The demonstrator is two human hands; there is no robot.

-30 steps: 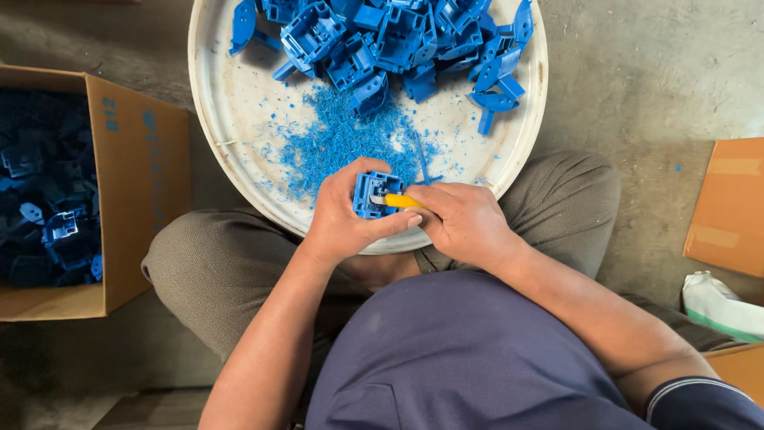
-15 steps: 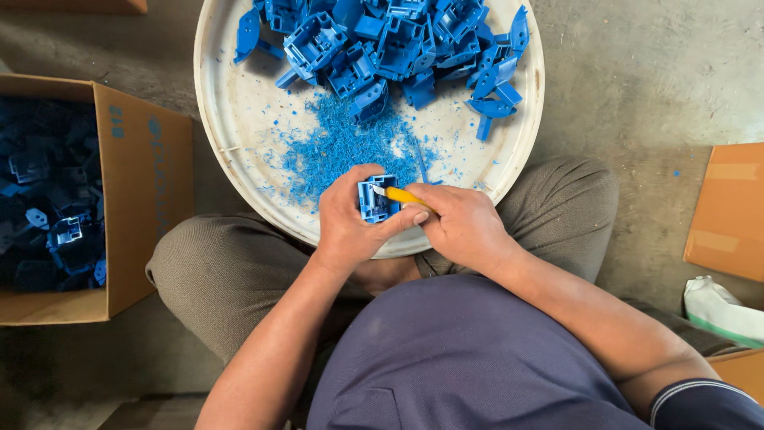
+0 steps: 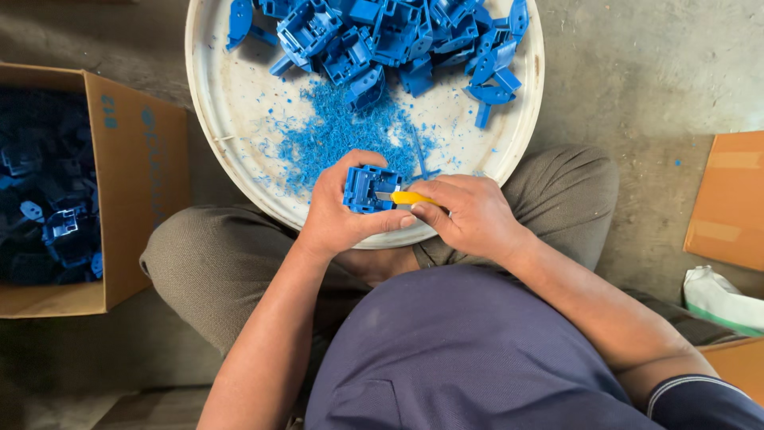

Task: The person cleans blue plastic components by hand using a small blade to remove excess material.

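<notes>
My left hand [image 3: 338,211] grips a blue plastic moulded part [image 3: 368,188] over the near rim of a round white tray [image 3: 231,135]. My right hand [image 3: 471,216] holds a yellow utility knife [image 3: 410,198], whose tip rests against the right side of that part. On the tray's far side lies a pile of similar blue parts [image 3: 382,36]. Blue plastic shavings [image 3: 338,131] are scattered across the tray's middle, just beyond my hands.
An open cardboard box [image 3: 135,175] at the left holds several blue parts. A flat piece of cardboard [image 3: 728,199] and a white bag [image 3: 720,299] lie at the right. My knees flank the tray on the concrete floor.
The hands have stayed together at the tray's near rim, with only small shifts of the part and knife. The view has shifted slightly.
</notes>
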